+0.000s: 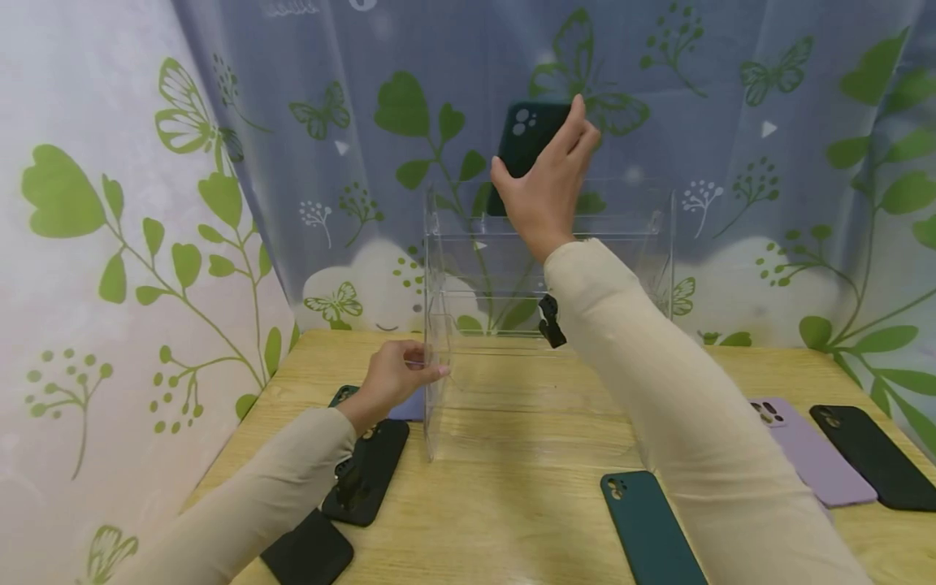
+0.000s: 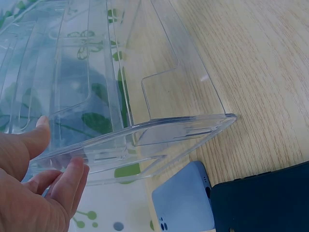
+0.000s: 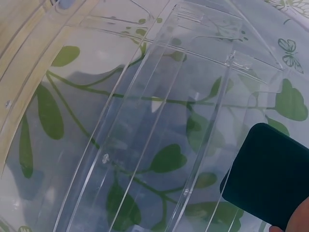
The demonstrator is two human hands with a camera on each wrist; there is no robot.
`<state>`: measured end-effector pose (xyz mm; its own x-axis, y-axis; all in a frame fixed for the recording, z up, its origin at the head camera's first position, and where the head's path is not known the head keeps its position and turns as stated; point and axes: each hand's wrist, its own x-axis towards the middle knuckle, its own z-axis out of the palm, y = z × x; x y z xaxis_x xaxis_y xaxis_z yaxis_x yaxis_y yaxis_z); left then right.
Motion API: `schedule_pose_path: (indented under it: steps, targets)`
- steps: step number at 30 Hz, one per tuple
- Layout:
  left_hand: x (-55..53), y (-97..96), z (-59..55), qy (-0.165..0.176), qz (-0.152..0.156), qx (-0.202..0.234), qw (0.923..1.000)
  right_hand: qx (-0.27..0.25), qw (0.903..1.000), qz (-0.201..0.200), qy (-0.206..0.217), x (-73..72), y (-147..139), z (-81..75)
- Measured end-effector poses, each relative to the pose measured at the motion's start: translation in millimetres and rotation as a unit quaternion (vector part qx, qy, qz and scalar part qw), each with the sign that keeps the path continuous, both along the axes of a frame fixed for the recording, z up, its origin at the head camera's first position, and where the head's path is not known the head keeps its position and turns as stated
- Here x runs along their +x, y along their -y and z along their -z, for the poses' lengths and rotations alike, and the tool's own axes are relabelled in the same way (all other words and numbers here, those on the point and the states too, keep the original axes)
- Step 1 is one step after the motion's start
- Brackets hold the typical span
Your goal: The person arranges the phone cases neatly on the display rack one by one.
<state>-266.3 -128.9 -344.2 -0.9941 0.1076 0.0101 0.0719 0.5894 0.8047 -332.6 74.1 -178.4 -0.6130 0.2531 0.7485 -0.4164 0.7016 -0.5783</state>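
Observation:
A clear plastic tiered display stand [image 1: 621, 236] rises from the wooden table. My right hand [image 1: 544, 191] holds a dark green phone case [image 1: 537, 126] by its two side edges at the top tier, with its camera cutouts uppermost. In the right wrist view the lower part of this green case [image 3: 270, 169] overlaps the upper shelves. Low on the stand's left side, my left hand [image 1: 391, 378] pinches the side panel [image 2: 183, 120], thumb on the inner face and fingers on the outer one.
Left of the stand lie a blue-lavender case [image 2: 186, 198], a black case [image 1: 383, 471] and another dark case [image 1: 310, 548]. To the right are a teal case [image 1: 651, 520], a lilac case [image 1: 822, 463] and a black case [image 1: 873, 455]. A printed curtain [image 1: 351, 162] hangs behind.

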Motion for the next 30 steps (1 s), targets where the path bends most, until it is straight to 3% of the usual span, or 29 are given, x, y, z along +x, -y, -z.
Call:
schedule_pose_path:
  steps: [7, 19, 30]
  targets:
    - [2.0, 1.4, 1.4, 0.003, -0.007, 0.004, 1.0000, 0.021, 0.9997, 0.006, 0.012, -5.2, 4.6, 1.8]
    - [3.9, 2.4, -0.6, -0.004, -0.008, 0.007, 0.9999, 0.009, 0.9998, -0.008, 0.016, -10.8, 4.0, 3.1]
    - [0.9, 1.3, 0.7, -0.010, -0.009, 0.002, 0.9999, 0.001, 0.9985, -0.013, 0.053, -15.9, 2.0, 11.9]
